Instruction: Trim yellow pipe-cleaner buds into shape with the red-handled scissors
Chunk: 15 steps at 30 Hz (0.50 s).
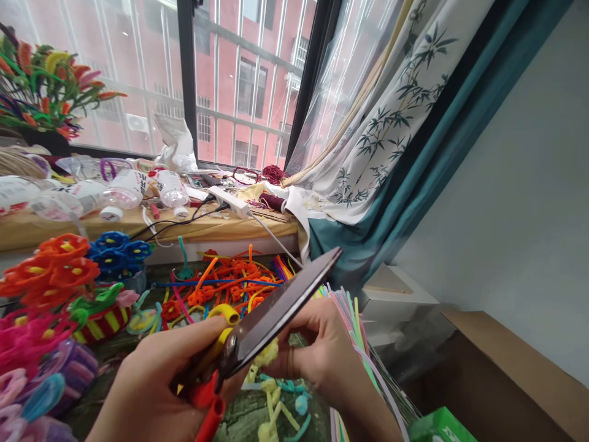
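Note:
My left hand [151, 380] is wrapped round a pair of scissors [285, 307] with red and yellow handles. Their dark blades point up and to the right and look closed together. Behind the blades, my right hand [326, 350] has its fingers pinched on a pale yellow pipe-cleaner piece [267, 355]; the blades partly hide it. Just below lie pale yellow pipe-cleaner pieces [271, 408] and a turquoise pipe-cleaner piece [301, 404] on the dark green tabletop [243, 411]. A bundle of pastel pipe cleaners [354, 319] runs beside my right wrist.
Orange pipe-cleaner pieces [243, 270] lie scattered beyond my hands. At left stand orange pipe-cleaner flowers [59, 264] and blue ones [115, 252]. Plastic bottles [126, 187] and a power strip [230, 201] rest on the windowsill. An open cardboard box [519, 356] stands at right.

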### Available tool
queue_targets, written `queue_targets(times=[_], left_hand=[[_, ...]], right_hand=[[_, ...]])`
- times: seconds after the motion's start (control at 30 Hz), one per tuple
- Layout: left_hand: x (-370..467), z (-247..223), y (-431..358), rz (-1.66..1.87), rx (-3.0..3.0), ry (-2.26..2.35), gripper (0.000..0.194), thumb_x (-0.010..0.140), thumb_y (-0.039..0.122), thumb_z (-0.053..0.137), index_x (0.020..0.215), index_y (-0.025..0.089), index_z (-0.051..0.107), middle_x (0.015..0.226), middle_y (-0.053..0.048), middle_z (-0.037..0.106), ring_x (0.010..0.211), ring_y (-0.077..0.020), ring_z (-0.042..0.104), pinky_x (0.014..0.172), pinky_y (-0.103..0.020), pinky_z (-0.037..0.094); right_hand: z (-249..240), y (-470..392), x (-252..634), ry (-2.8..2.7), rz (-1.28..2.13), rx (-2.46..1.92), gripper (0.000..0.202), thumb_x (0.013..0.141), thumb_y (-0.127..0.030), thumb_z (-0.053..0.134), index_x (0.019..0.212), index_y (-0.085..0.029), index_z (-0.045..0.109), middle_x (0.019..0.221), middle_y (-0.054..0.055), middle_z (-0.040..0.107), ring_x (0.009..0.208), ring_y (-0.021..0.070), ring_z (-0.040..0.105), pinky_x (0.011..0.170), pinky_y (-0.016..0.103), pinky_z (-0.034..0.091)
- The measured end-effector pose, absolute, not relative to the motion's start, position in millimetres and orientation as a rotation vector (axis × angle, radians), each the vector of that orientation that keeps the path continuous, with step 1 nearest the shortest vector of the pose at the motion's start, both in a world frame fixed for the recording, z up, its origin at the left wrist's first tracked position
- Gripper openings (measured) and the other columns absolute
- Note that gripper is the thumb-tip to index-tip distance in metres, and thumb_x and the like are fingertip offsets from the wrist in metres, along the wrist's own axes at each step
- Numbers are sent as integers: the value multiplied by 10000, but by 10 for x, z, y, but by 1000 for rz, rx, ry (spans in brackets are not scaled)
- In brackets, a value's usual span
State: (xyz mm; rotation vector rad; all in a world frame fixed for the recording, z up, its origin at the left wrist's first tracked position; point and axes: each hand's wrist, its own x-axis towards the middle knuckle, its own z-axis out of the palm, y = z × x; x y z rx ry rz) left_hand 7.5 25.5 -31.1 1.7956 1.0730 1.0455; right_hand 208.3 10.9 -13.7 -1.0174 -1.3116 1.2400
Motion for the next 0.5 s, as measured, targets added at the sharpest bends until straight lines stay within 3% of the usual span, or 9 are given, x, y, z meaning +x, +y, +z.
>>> queue_targets(times=[0.1,0.23,0.37,0.5], left_hand=[[165,-294,160,1188,1739,1163,269,782,498,805,660,263,762,563,30,675,499,-147,644,418,-179,489],[215,-271,72,1306,1663,1215,235,745,526,829,719,296,787,521,62,653,458,-130,616,435,-155,504],[267,-175,39,1227,1513,1233,298,662,567,851,647,277,784,534,38,679,507,-146,628,433,-155,473],[304,-84,4,1138,1601,1324,421,642,653,822,564,248,742,520,33,608,525,-117,498,458,-171,390]], right_hand=[[-115,115,2115,-1438,1178,-929,316,596,-353,976,508,-179,727,585,13,668,569,151,582,533,257,466],[-126,119,2149,-1617,975,-818,202,762,-156,830,579,-172,747,684,29,710,646,150,641,606,238,504],[-170,113,2158,-1683,907,-786,235,709,34,702,634,-182,755,719,12,712,667,140,656,607,204,509],[-177,95,2156,-1741,845,-809,256,716,41,687,629,-196,733,712,1,697,658,147,649,597,217,505]])
